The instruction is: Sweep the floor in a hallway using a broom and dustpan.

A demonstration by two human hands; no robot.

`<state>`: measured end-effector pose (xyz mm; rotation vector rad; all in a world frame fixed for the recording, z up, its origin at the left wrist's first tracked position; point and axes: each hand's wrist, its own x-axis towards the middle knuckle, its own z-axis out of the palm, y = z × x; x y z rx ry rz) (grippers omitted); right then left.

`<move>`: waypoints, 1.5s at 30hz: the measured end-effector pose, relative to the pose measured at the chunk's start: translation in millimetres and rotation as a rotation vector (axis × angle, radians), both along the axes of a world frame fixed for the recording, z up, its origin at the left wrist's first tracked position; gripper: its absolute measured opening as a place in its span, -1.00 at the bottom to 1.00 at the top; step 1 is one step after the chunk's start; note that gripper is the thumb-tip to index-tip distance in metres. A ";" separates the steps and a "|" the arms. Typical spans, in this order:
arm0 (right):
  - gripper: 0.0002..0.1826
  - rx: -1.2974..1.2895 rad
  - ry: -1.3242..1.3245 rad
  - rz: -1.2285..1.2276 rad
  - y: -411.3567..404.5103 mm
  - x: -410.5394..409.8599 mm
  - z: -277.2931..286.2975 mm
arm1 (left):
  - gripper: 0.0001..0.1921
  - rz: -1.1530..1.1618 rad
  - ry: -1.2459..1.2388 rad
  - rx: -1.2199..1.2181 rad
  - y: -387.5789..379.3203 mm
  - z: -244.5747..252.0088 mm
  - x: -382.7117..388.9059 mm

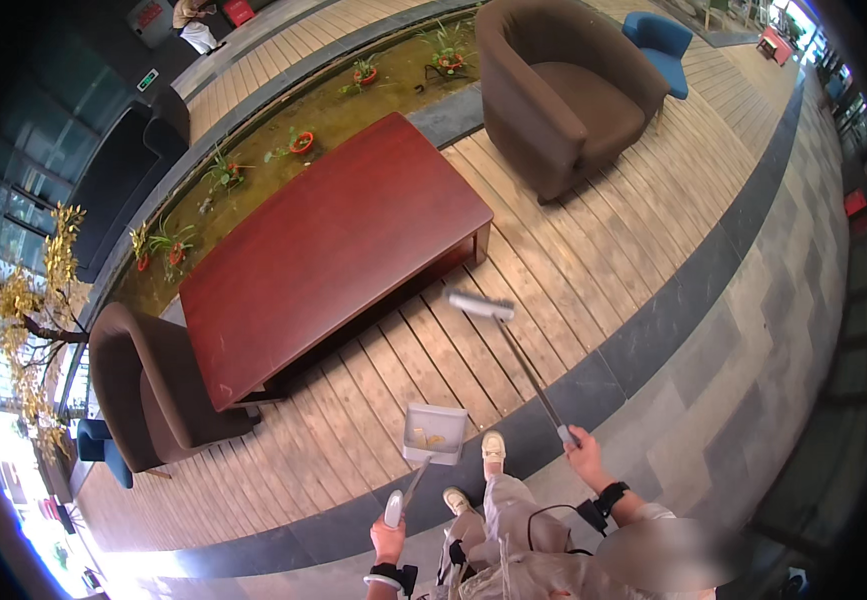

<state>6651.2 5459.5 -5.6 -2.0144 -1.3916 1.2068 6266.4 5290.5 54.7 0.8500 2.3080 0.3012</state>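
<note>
My right hand (585,457) grips the handle end of a long broom, whose thin pole (531,371) slants up and away to a white head with dark bristles (480,304). That head is over the wooden deck, just off the long side of the red-brown table; it looks slightly blurred, and I cannot tell whether it touches the boards. In my left hand (387,538) is the pale handle of a long-handled dustpan (435,427). The pan is in front of my shoes, at the edge between deck and dark stone border, with some yellowish bits inside.
A red-brown wooden table (343,247) stands between two brown armchairs (553,97). Behind it lies a shallow pond (268,176) with several potted plants. A blue chair (658,56) stands farther right. Dark stone edging (628,364) separates deck from grey tiles. A person (197,28) stands far off.
</note>
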 end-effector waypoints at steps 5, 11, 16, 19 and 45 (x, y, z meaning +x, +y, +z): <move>-0.69 -0.230 -0.101 0.057 75.4 -18.9 10.6 | -0.74 -0.033 0.071 -0.039 -1.7 -2.2 9.7; -0.78 -0.154 -0.307 0.232 72.5 -42.1 -29.0 | -0.66 -0.060 0.071 -0.029 0.6 -9.4 14.5; -0.80 -0.396 0.038 0.069 8.0 -33.9 19.3 | -0.63 -0.067 0.113 0.001 12.6 0.1 20.5; -0.72 -0.741 0.463 -0.153 -1.1 0.8 48.8 | -0.63 -0.098 0.101 0.000 20.8 2.0 22.1; -0.46 -0.733 0.424 0.006 53.3 29.3 75.4 | -0.75 -0.298 0.006 -0.070 110.9 -18.8 60.4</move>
